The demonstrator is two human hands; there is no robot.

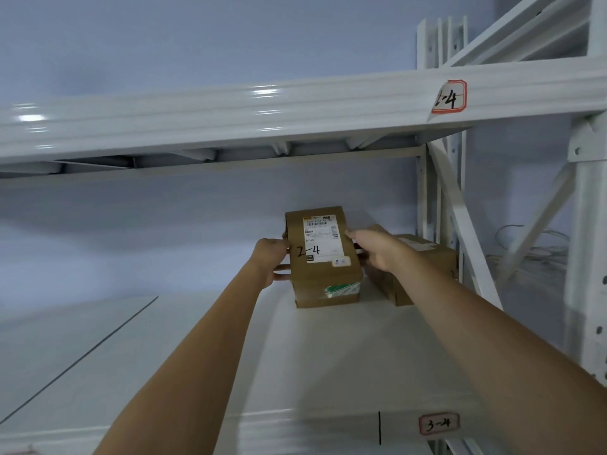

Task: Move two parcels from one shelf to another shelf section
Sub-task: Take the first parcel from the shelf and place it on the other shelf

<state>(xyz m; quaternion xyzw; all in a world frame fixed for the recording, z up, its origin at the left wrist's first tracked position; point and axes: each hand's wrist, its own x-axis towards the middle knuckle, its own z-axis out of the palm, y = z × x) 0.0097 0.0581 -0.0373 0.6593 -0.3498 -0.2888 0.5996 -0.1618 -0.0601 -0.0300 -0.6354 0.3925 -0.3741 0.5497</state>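
Evidently you clamped the box (323,257) marked 2-4 between your left hand (271,261) and right hand (377,251), one per side for balance, just left of the second box (423,267) on the shelf (328,356).

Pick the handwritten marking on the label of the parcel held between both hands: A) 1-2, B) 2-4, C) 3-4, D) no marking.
B: the parcel, gripped on its sides by the left hand and right hand, has "2-4" written in black across the edge of its white label.
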